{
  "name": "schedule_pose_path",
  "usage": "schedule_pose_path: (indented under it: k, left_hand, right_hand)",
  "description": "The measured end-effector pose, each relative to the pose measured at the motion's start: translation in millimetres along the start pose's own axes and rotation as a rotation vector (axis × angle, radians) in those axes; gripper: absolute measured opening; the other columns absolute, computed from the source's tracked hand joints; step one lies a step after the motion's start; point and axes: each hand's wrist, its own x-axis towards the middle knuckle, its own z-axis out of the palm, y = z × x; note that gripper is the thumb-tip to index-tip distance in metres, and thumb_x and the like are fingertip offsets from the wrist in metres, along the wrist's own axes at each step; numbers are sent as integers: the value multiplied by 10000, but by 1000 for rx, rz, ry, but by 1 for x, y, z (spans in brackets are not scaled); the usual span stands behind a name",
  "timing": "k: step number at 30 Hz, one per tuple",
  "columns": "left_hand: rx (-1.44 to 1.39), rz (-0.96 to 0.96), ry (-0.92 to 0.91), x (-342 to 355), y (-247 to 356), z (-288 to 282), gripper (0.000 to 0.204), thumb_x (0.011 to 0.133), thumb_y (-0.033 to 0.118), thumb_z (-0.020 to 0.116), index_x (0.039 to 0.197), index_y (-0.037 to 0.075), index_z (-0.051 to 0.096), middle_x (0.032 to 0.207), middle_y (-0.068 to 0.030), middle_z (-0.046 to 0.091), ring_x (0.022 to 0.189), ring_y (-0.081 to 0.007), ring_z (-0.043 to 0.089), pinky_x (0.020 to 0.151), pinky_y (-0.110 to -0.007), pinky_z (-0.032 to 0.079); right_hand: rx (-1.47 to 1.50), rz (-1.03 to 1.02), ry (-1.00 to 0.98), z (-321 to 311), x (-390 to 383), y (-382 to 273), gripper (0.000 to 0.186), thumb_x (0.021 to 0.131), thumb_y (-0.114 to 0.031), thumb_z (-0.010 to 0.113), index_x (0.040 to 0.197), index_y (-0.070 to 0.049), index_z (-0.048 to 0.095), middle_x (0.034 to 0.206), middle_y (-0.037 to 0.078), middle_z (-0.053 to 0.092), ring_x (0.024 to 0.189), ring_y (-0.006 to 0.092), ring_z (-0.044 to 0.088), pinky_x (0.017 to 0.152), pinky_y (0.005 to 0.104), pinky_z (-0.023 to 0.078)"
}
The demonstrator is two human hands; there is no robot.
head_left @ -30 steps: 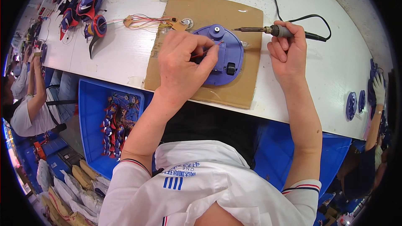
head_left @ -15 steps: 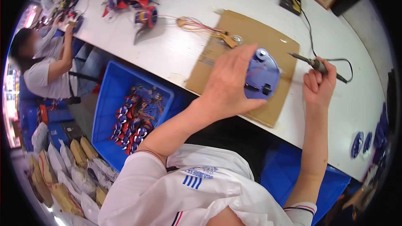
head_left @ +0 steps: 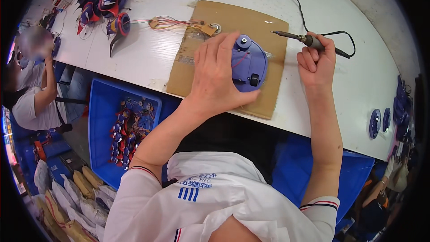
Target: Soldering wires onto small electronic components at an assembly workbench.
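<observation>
White workbench (head_left: 148, 58) runs across the view, with a cardboard mat (head_left: 268, 22) laid on it in front of the person. Since half a second ago the head has swung back, so the mat sits more squarely in view, and the blue housing (head_left: 253, 65) lies flatter on it. Left hand (head_left: 215, 78) covers the housing's left side, fingers spread over it and thumb along its near edge. Right hand (head_left: 317, 62) is closed round the soldering iron (head_left: 298, 38), tip pointing left over the mat, apart from the housing. Judging by this, soldering is not under way.
</observation>
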Motion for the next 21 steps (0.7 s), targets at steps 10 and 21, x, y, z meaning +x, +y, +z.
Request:
schedule_pose_path:
  k: [10,21]
  left_hand:
    - [-50,22,40,-6,1,3,949,519,205,834,1333,-5,393,1248,-159,493,1102,-311,508,955,-384,391]
    - [-1266,-797,291,-8,-24,-52,409,805,100,637,1190,0,542,1080,-116,604,944,-187,563,773,-271,456]
  right_hand:
    - [1,-13,6,-2,-2,-3,237,866,-174,516,892,14,659,453,-41,368,318,52,207,338,197,163]
    - [68,61,-27,-8,8,0,228,870,-177,532,906,10,657,459,-46,382,312,52,197,324,198,153]
